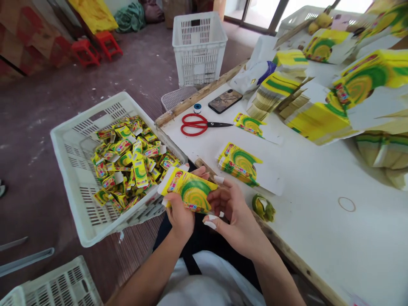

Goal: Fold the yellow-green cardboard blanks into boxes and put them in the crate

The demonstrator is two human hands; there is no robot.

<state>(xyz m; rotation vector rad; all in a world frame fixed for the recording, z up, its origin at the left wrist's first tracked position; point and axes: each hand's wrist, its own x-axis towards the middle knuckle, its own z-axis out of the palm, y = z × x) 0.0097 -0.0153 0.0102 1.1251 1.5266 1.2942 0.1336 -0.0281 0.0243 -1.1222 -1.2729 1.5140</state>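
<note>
A yellow carton [193,191] is grasped in the left hand [181,216], between the filled crate [75,182] at left and the table [338,242] at right. Its long axis is laid left to right, the white-flapped end [166,180] pointed left and slightly far. The right hand [234,212] is held with thumb and fingers parted beside the carton's other end.
</note>
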